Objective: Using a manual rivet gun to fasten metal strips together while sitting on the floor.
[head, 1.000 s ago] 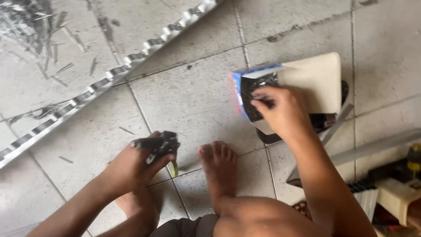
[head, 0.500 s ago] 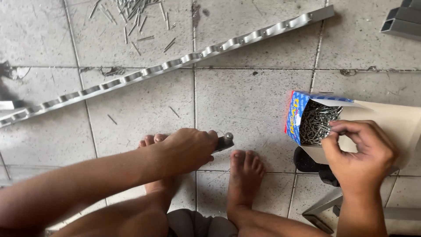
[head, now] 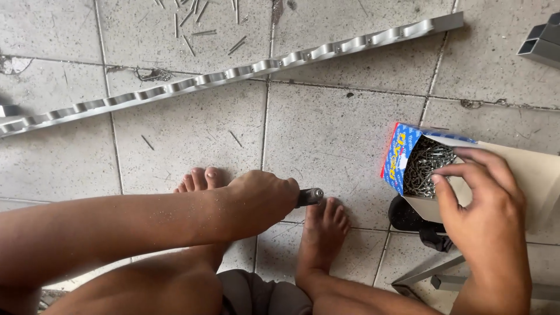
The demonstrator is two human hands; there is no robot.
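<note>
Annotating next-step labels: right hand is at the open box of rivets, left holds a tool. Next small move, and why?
Probably pinch one rivet out. The right hand has its fingertips at the open mouth of the box, over the rivets, but no rivet shows between them. The left hand grips the tool, its tip bare.

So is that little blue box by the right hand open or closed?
Open. The blue box has its flap folded back, showing a heap of thin metal pins inside, and the right hand has its fingertips at the opening.
</note>
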